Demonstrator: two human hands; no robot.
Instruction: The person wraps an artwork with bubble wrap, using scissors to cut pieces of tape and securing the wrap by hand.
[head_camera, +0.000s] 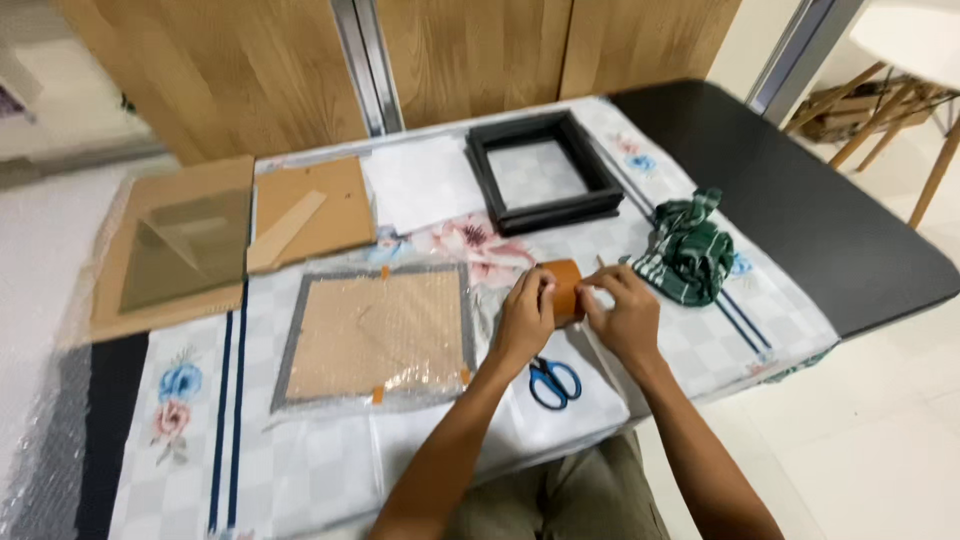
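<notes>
Both forearms reached up from the lap, and the fingers of the left hand (523, 315) were curled around the brown tape roll (563, 288), gripping it just above the tablecloth (330, 450), while the right hand (625, 312) pinched at the roll's edge (probably the loose end, too small to confirm). Judgement: steady the roll with the left and peel slowly, keeping the strip flat. Blue-handled scissors (553, 382) lay just below the hands, the bubble-wrapped frame (375, 335) close at left, the green cloth (688, 250) at right.

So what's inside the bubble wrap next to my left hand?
Inside the bubble wrap, a flat brown board in a grey frame, with orange tape at the edges. The wrap blurs its surface, and its underside is hidden.
</notes>
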